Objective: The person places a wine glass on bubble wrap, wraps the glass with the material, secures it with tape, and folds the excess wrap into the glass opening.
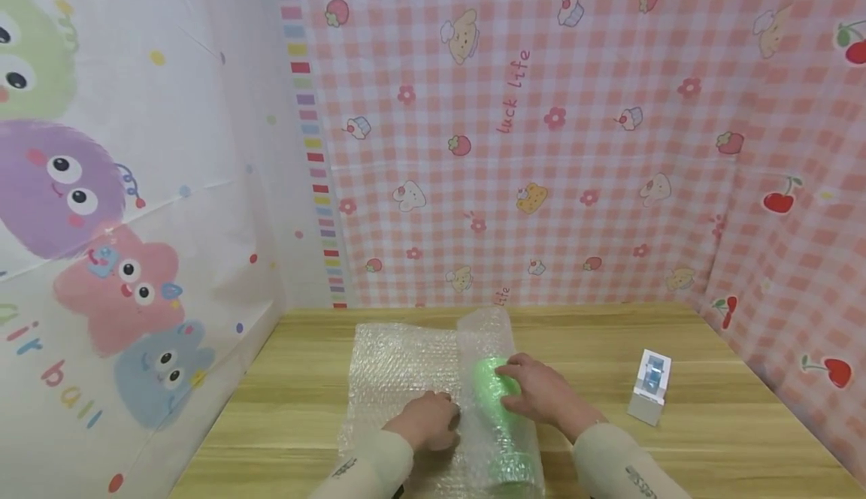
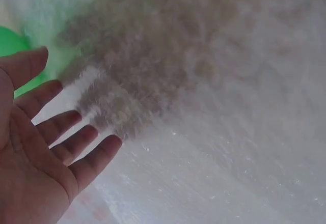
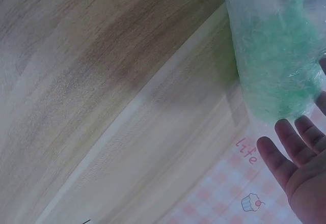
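Green shows through bubble wrap (image 1: pixel 399 364) where the wrapped object (image 1: pixel 489 388) is touched from its right by the right hand (image 1: pixel 541 394), fingers loosely spread; the left hand (image 1: pixel 428 420), fingers also apart, is held just to its left, over the flat sheet. Direct contact is blocked by the wrap. Well apart, rightward on the surface (image 1: pixel 588 334), a white box (image 1: pixel 646 406) is seen. The object's long axis is directed away from the person, its far end angled slightly left.
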The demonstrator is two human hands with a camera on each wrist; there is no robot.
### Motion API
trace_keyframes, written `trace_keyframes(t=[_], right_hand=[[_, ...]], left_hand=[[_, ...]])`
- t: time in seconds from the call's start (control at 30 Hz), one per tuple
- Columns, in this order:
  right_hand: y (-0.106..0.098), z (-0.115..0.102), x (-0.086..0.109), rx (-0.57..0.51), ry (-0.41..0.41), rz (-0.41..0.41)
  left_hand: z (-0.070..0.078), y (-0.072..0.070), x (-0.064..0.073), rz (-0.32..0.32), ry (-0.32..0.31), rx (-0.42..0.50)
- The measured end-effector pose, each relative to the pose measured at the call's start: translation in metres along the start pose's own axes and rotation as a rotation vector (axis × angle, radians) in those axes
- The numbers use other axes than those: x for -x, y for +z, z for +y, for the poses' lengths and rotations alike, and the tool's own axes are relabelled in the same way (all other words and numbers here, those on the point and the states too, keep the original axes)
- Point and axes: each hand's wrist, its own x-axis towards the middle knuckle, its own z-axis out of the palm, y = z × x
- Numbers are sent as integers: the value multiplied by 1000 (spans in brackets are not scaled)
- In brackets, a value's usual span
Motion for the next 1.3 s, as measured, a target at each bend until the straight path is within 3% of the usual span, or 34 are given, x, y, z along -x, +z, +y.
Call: trace_keyframes(t=[0.13, 0.27, 0.37, 0.43, 0.53, 0.63, 0.73, 0.93, 1.1, 1.3], right_hand=[[-1, 0, 0, -15, -1, -20], [-2, -1, 0, -19, -13, -21], [-2, -2, 0, -13, -11, -12], [-2, -2, -1, -11, -8, -4], [-1, 0, -1, -15, -7, 4], [0, 3, 0, -30, -8, 1], [2, 5, 1, -54, -12, -5], [3, 5, 3, -105, -14, 5], [5, 2, 3, -173, 42, 38], [10, 3, 1, -188, 22, 80]], left_hand=[[-4, -3, -2, 29, -33, 120], [-6, -7, -8, 232, -67, 285], [-4, -10, -14, 400, 15, 389], [0, -12, -16, 447, 70, 466], [7, -13, -20, 418, 88, 602], [14, -11, -21, 333, 39, 738], [19, -8, -21, 286, 3, 807], [20, -6, -23, 316, -12, 818], [20, -9, -25, 336, -16, 821], [21, -10, -24, 287, -111, 916]])
